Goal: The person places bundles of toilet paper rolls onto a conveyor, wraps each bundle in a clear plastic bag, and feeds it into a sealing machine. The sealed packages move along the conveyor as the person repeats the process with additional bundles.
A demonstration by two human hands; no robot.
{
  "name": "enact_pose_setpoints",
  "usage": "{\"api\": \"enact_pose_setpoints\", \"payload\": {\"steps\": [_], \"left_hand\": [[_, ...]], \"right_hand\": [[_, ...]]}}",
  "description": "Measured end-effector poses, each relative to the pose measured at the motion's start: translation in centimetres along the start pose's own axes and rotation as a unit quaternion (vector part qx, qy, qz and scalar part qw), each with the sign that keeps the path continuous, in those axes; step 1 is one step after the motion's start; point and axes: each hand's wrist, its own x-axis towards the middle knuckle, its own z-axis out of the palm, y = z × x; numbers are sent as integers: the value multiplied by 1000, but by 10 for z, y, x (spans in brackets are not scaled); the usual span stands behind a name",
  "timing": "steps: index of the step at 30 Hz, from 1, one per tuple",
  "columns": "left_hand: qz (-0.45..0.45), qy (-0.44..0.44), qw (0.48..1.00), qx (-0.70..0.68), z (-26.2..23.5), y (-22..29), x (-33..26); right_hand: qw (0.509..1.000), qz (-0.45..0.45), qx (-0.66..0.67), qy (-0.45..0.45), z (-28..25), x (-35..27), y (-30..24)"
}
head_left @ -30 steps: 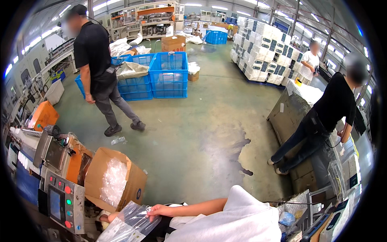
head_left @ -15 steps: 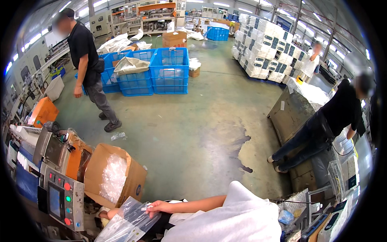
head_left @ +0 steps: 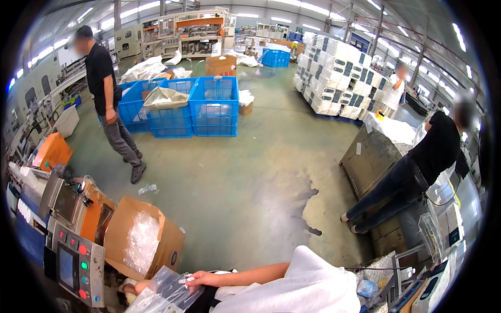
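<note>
At the lower edge, my right hand (head_left: pixel 198 280) pinches the edge of a clear plastic bag (head_left: pixel 169 292), its forearm reaching in from the right out of a white sleeve. Something small and white shows at its fingertips, too small to name. The bag hangs spread to the left of this hand. Part of my left hand (head_left: pixel 136 286) shows at the bag's far left side. Its fingers are mostly hidden by the film, so its grip cannot be made out. Just beyond the hands stands an open cardboard box (head_left: pixel 169 245) holding crumpled clear plastic (head_left: pixel 142 242).
A control panel (head_left: pixel 78 268) with coloured buttons is at the left. Blue crates (head_left: pixel 214 109) stand ahead, a wrapped stack of packs (head_left: pixel 339 78) beyond to the right. One person (head_left: pixel 107 88) is on the left, another (head_left: pixel 412 172) at a metal cabinet (head_left: pixel 370 156), a third (head_left: pixel 392 94) farther off.
The view has tilted up slightly, so the scene sits lower. My right hand still pinches the bag. The person on the left has shifted stance, feet now closer together.
</note>
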Motion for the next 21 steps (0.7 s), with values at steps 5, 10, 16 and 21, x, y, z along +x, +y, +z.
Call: {"api": "enact_pose_setpoints", "payload": {"steps": [5, 10, 16, 21], "left_hand": [[-6, 2, 1000, -3, 0, -8, 3], [-8, 3, 1000, -4, -2, -12, 3], [-8, 6, 1000, -8, -1, -17, 5], [-16, 9, 1000, -10, 0, -21, -2]], "right_hand": [[1000, -8, 12, 5, 0, 1, 1], [1000, -8, 14, -4, 4, 1, 0], [1000, -9, 21, 4, 1, 1, 1], [1000, 0, 30, -2, 3, -1, -5]]}}
